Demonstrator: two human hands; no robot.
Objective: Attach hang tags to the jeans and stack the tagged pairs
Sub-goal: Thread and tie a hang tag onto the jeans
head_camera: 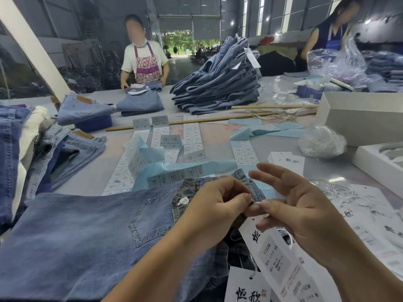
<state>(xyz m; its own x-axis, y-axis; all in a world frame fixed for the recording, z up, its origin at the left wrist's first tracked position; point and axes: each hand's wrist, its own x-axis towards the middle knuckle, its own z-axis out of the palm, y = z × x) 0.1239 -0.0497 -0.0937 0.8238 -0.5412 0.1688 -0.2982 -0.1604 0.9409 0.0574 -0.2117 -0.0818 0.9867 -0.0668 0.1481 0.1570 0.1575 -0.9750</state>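
A pair of mid-blue denim jeans point(87, 232) lies flat on the grey table point(218, 131) directly in front of the person, back pocket up, with the waistband turned toward the two hands. The left hand point(216, 205) has its fingers curled and pinches the waistband edge of these jeans between thumb and forefinger. The right hand point(305, 216) meets it there, thumb and forefinger pinching at the same spot on the waistband while the other fingers spread loosely upward; whether it holds a string or the cloth itself cannot be told. Just below the hands a long white paper hang tag point(277, 256) with black printed characters slants down from the waistband, and a second white hang tag point(246, 286) lies at the bottom edge, partly beneath it. Strips of small white size stickers on pale blue backing paper point(157, 158) are spread over the middle of the table beyond the jeans. Farther back rises a tall stack of folded blue jeans point(220, 83) with white tags hanging from it. A person in a floral apron point(146, 64) stands at the far side of the table, hands on another folded pair. An open white cardboard box point(362, 114) sits to the right.
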